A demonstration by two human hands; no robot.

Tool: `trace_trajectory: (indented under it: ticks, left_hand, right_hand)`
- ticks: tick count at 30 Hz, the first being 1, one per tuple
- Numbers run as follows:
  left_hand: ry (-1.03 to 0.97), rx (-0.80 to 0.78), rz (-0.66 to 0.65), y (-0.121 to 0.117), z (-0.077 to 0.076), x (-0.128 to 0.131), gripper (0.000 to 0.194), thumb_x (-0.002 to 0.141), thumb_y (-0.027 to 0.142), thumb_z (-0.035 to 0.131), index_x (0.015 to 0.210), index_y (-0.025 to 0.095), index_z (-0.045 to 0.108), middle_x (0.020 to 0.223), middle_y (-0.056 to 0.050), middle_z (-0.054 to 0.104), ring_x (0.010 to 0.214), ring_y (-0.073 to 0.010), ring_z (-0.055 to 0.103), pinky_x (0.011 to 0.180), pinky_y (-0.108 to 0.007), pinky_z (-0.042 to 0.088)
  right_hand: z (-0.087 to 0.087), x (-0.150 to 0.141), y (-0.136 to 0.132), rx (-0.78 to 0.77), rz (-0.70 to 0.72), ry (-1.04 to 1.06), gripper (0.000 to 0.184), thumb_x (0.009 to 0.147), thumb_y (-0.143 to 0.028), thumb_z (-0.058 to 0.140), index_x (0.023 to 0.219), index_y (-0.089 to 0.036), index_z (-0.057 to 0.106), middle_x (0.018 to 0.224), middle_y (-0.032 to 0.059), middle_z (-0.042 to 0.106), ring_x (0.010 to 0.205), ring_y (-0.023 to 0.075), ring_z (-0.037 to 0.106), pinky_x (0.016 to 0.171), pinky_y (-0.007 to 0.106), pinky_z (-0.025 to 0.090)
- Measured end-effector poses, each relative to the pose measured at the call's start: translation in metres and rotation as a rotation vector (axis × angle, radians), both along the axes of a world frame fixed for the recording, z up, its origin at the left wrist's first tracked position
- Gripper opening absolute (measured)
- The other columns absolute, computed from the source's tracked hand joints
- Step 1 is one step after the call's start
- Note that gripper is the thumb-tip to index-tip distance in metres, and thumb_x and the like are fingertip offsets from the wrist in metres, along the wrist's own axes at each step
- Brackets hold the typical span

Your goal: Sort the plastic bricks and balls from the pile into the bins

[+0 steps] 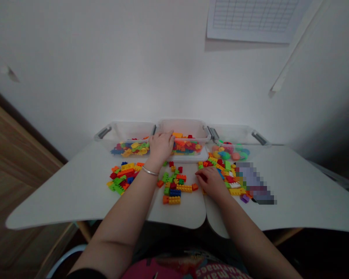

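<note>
My left hand lies over the near rim of the middle clear plastic bin, which holds mixed toy bricks. A silver bangle circles that wrist. My right hand is pressed on a loose pile of plastic bricks, its fingertips beside a red brick. Whether either hand grips anything is hidden by the fingers. Two more heaps of bricks lie on the table: one at the left and one in the middle, below my left wrist.
Two more clear bins with grey handles stand beside the middle one: the left bin holds bricks, the right bin round coloured pieces. They back onto a white wall. A pixelated patch covers something on the white table. Wooden furniture stands at the left.
</note>
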State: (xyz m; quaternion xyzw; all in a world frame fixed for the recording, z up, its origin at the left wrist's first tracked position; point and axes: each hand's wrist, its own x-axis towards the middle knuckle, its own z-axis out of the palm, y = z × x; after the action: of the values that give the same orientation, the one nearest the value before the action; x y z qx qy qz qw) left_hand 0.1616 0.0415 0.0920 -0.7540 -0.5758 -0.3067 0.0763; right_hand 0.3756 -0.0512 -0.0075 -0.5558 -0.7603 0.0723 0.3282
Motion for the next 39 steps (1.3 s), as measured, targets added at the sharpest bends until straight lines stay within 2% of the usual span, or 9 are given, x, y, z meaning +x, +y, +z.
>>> trace_trajectory:
  ticks: [8,13,16,21,28,32,35,39]
  left_hand:
    - [-0.031,0.069,-0.208,0.001,0.0,-0.018,0.038,0.092,0.027,0.048,0.127,0.021,0.063,0.128,-0.006,0.067,0.119,-0.0228,0.056,0.107,-0.041,0.04]
    - [-0.138,0.184,-0.155,-0.014,0.0,-0.027,0.03,0.091,0.023,0.048,0.113,0.018,0.068,0.112,-0.008,0.071,0.107,-0.0244,0.06,0.099,-0.042,0.045]
    - [-0.159,0.193,-0.123,-0.024,-0.008,-0.032,0.025,0.091,0.023,0.049,0.103,0.019,0.07,0.101,-0.008,0.071,0.1,-0.0242,0.062,0.094,-0.041,0.047]
    - [-0.068,0.037,-0.134,-0.024,-0.033,-0.048,0.021,0.088,0.021,0.054,0.094,0.019,0.073,0.097,-0.008,0.072,0.097,-0.0257,0.063,0.092,-0.041,0.049]
    - [0.014,-0.216,-0.156,-0.014,-0.061,-0.06,0.023,0.087,0.023,0.057,0.102,0.018,0.074,0.104,-0.009,0.073,0.1,-0.025,0.065,0.096,-0.039,0.049]
    - [0.109,-0.289,-0.104,-0.018,-0.066,-0.056,0.028,0.086,0.023,0.06,0.111,0.02,0.072,0.111,-0.01,0.072,0.107,-0.0263,0.063,0.099,-0.039,0.047]
    - [0.172,-0.301,-0.066,-0.023,-0.065,-0.053,0.027,0.087,0.024,0.058,0.111,0.021,0.071,0.11,-0.011,0.072,0.107,-0.0275,0.062,0.096,-0.039,0.047]
    - [0.117,-0.328,-0.039,-0.026,-0.065,-0.048,0.023,0.086,0.024,0.059,0.108,0.019,0.067,0.105,-0.01,0.072,0.1,-0.0251,0.064,0.086,-0.034,0.049]
  right_hand:
    - [0.003,-0.001,-0.001,0.001,-0.001,0.003,0.012,0.085,-0.016,0.058,0.088,-0.02,0.069,0.091,0.0062,0.071,0.095,0.0233,0.058,0.089,0.037,0.045]
    - [0.001,-0.001,0.0,0.009,-0.001,0.004,0.013,0.085,-0.016,0.058,0.088,-0.02,0.069,0.091,0.0059,0.071,0.094,0.023,0.058,0.088,0.037,0.045]
    - [0.0,0.0,0.0,0.01,0.005,0.003,0.012,0.085,-0.016,0.058,0.089,-0.02,0.069,0.091,0.0059,0.071,0.094,0.0228,0.058,0.089,0.037,0.045]
    - [0.0,0.0,0.001,0.005,0.001,0.002,0.012,0.085,-0.016,0.058,0.088,-0.02,0.07,0.09,0.0061,0.071,0.094,0.023,0.058,0.089,0.037,0.045]
    - [0.001,-0.001,-0.001,0.006,-0.005,0.006,0.013,0.086,-0.017,0.058,0.088,-0.02,0.07,0.09,0.0059,0.07,0.094,0.0227,0.058,0.088,0.037,0.045]
    - [0.0,-0.001,0.0,0.009,-0.003,0.001,0.013,0.086,-0.016,0.058,0.089,-0.02,0.07,0.09,0.0061,0.07,0.094,0.0229,0.058,0.089,0.037,0.045]
    - [0.0,0.0,0.0,0.014,0.0,0.001,0.013,0.085,-0.016,0.058,0.089,-0.02,0.07,0.091,0.0058,0.071,0.094,0.0228,0.058,0.089,0.037,0.045]
    - [0.002,-0.001,-0.001,0.009,0.0,-0.001,0.012,0.085,-0.015,0.059,0.089,-0.02,0.07,0.092,0.0059,0.071,0.095,0.0227,0.058,0.089,0.037,0.045]
